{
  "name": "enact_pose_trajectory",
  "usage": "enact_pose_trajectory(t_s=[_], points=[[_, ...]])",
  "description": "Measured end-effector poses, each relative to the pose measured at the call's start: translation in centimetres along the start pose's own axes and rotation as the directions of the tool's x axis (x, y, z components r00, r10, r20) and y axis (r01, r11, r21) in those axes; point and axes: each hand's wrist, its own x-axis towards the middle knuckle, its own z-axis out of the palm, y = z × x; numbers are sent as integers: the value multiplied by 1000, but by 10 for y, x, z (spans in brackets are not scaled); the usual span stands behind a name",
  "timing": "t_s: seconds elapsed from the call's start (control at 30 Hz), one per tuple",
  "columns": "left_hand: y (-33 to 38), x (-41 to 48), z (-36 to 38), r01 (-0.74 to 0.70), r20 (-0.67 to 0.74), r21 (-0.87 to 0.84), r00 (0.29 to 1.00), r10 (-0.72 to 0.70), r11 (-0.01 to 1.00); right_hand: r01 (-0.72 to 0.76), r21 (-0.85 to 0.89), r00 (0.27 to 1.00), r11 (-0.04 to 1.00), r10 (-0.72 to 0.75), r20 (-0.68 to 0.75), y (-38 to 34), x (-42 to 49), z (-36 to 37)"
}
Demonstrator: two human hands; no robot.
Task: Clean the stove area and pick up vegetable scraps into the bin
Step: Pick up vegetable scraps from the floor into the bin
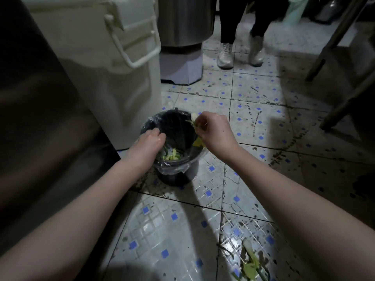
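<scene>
A small dark bin [178, 175] lined with a clear plastic bag stands on the tiled floor, with green and yellow vegetable scraps [172, 156] at its bottom. My left hand [151, 139] rests on the bin's left rim, fingers curled over the bag's edge. Over the right rim, my right hand [213, 129] pinches pale green and yellow vegetable scraps [193, 120]. More green scraps [250, 264] lie on the floor at the lower right.
A large cream container [113, 78] with a handle stands just left of the bin. Behind it is a steel drum [182, 37] on a grey base. A person's legs and white shoes [239, 53] stand beyond. Dark table legs [345, 78] rise at the right.
</scene>
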Motion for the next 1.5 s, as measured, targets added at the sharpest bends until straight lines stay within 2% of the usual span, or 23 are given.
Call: enact_pose_trajectory(t_s=[0.5, 0.9, 1.07, 1.3, 1.4, 1.5], points=[[1, -1, 22, -16, 7, -95, 1000, 17, 995, -9, 20, 998, 1000, 8, 66, 10, -3, 30], [28, -3, 5, -101, -104, 4, 990, 100, 995, -54, -110, 994, 992, 65, 93, 54, -47, 9], [39, 0, 1, -119, -96, 30, 988, 121, 992, -95, -235, 980, 967, 132, 150, 91, -88, -4], [36, 3, 3, -65, -46, 12, 997, 65, 998, -167, -244, 970, 955, 203, 131, 112, -111, -14], [47, 3, 3, -105, -55, 22, 993, 106, 994, -178, -241, 968, 954, 214, 132, 115, -121, -15], [60, 0, 5, -181, -131, 87, 973, 192, 980, -189, -246, 956, 951, 236, 175, 119, -138, -14]])
